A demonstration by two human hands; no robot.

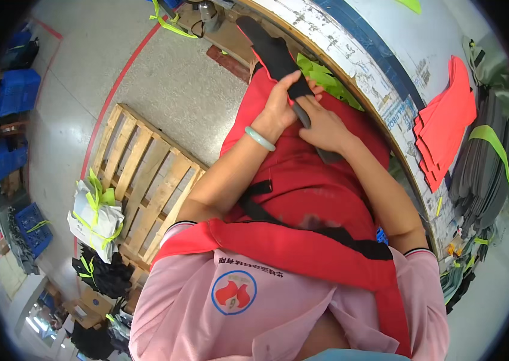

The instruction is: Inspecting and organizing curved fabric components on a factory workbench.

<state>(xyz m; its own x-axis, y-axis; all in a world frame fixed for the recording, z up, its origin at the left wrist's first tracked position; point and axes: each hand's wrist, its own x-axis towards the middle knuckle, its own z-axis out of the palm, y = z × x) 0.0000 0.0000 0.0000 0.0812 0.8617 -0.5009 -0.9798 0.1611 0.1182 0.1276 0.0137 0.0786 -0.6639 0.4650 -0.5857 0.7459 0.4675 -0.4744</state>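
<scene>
One long black piece [275,57] points forward, slanting left.

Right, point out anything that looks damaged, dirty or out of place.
Two things. The worktable's white border is scuffed, dark patches breaking up its surface. The red apron has dark smudges near the waist that stand out from the cloth around them. The black piece in the left hand shows no clear damage.

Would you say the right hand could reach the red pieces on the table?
Probably yes: the right hand, though busy at the black piece, has nothing visible blocking the red pieces.
</scene>
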